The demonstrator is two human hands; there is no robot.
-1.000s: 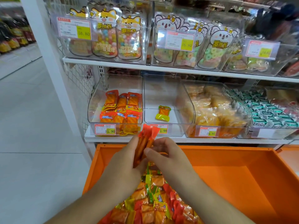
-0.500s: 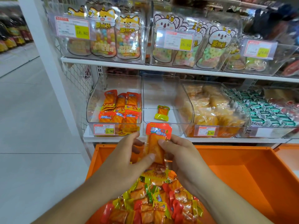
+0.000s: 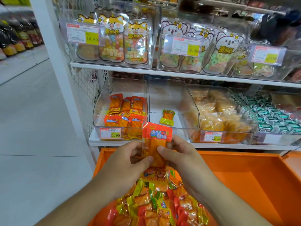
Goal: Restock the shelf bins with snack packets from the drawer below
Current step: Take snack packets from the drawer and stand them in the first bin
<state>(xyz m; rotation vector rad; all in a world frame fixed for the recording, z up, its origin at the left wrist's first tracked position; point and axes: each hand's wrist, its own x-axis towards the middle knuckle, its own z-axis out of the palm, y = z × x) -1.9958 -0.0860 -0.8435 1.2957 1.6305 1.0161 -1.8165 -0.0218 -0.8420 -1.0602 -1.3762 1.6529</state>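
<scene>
Two hands are meeting at the centre of the frame, and both are gripping one small stack of orange-red plastic snack packets (image 3: 156,144) with a blue-and-white printed header. The left hand (image 3: 125,162) is pinching the stack's left edge, thumb lying across the front, while the right hand (image 3: 180,159) is clasping the right edge with its thumb pressing the clear lower half. The stack is standing upright between them, its header rising just above the fingertips (how many packets are in it cannot be told).

Directly below the hands, at lower centre, a heap of loose orange, red and yellow-green packets (image 3: 156,204) is lying in the open bright orange drawer (image 3: 244,181), whose bare floor is stretching to the lower right.

Above the held stack, on the lower white shelf (image 3: 228,145), a clear plastic bin (image 3: 101,111) at centre left is holding matching orange packets behind an 11.90 price tag (image 3: 110,133). The clear middle bin (image 3: 182,95) just right of it is holding a single orange-and-yellow-green packet (image 3: 167,117). Further right, another clear bin (image 3: 254,121) is holding pale yellow wrapped snacks.
</scene>
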